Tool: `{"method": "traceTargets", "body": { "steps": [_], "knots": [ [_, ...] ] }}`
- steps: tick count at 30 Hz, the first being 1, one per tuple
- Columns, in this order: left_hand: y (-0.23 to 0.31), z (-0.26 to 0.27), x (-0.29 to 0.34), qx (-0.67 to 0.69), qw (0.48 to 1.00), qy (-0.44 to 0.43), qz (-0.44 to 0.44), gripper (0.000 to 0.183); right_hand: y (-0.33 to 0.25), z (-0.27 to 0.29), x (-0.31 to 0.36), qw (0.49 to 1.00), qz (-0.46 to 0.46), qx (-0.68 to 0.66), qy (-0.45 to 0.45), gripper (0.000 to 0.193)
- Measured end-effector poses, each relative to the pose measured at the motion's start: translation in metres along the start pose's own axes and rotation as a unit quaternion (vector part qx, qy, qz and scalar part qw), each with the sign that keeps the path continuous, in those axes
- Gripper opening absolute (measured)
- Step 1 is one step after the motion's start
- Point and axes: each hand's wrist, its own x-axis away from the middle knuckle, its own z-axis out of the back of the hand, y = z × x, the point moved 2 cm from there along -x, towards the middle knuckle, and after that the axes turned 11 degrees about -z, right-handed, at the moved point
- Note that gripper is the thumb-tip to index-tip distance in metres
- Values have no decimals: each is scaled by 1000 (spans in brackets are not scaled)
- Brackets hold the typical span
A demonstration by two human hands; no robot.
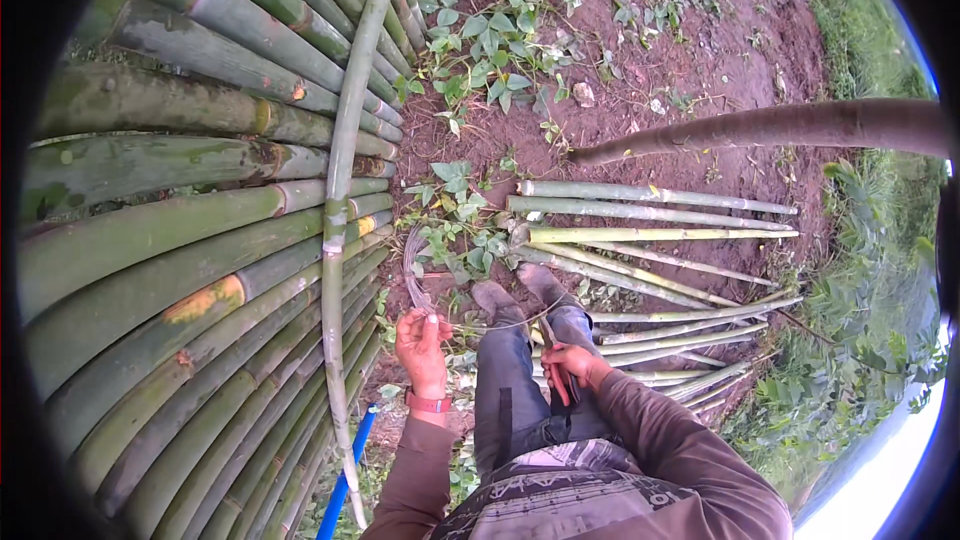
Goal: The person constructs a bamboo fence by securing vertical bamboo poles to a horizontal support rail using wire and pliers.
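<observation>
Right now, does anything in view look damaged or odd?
One bamboo pole at left: a large yellow-orange blotch breaks its mostly green surface. I can't tell whether it's damage.

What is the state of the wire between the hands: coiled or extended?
Extended: the wire runs as one slightly bowed strand from the left hand toward the pliers in the right hand.

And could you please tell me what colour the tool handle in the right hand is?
The tool handle is red, as the head view shows.
</observation>
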Motion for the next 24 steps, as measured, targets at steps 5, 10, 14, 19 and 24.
{"method": "traceTargets", "body": {
  "steps": [5, 10, 14, 19, 24],
  "knots": [
    [67, 20, 58, 88, 993, 13, 74, 34, -22, -87, 64, 999, 23, 32, 22, 32],
    [111, 40, 76, 105, 994, 0, 43, 35, -55, -155, 97, 967, 148, -87, -189, 27],
    [138, 73, 97, 136, 985, 104, 27, 30, -87, -214, 138, 955, 115, 13, -275, 36],
    [146, 80, 129, 136, 988, 65, 24, 31, -115, -268, 170, 946, 179, 178, -202, 15],
    [165, 65, 152, 163, 984, 64, 42, 23, -129, -274, 173, 931, 247, 220, -151, 14]
  ]
}}
